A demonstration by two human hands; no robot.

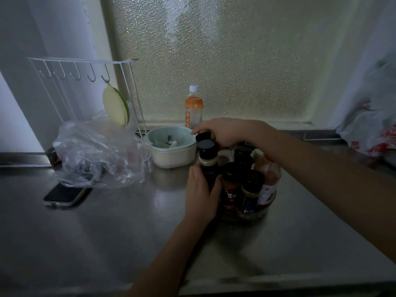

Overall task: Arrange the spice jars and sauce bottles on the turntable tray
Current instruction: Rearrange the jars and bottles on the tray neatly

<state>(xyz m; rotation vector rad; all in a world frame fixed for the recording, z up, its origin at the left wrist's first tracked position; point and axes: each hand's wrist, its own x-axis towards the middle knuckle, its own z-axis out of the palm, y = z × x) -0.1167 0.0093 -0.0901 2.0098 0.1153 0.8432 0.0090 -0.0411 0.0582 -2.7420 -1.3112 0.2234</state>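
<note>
Head view: left hand [201,189] grips a tall dark black-capped sauce bottle [207,162] at the left edge of the round clear turntable tray [246,217].
Right hand [225,131] clasps a smaller black-lidded jar [203,136] behind it; seat both upright inside the rim, clear of the orange-red squeeze bottle [266,174].

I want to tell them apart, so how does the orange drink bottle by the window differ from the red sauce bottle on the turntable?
The orange drink bottle stands alone by the window; the red sauce bottle sits crowded among jars on the turntable tray. The drink bottle has a white cap in plain view; the sauce bottle's top is hidden behind the right forearm. Both stand upright.
</note>
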